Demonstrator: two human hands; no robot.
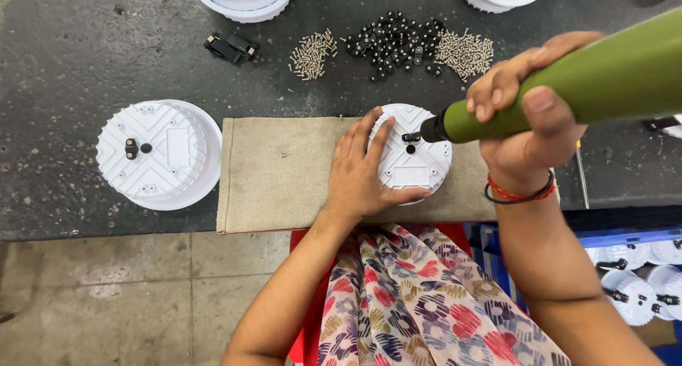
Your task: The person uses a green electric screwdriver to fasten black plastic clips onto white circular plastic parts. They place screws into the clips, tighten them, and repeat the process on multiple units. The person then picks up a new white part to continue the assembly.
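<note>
on beige mat [277,174], right hand [522,128] grips green screwdriver [568,89], left hand [362,174] steadies white housing [419,160].

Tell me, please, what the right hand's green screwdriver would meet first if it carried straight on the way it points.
The right hand aims the green screwdriver down-left; its tip looks nearly on the small black clip on the white round housing. Depth is unclear.

A: How many white housings near the beige mat [284,174]?

B: One round white housing [415,160] on it, one stack [160,153] left of it, three more stacks along the bench edge beyond it.

A: Screws?

B: Two screw piles [312,53] beyond the mat, one heap of black clips [394,42] between them (too many to count), plus one loose black part [231,47].
</note>
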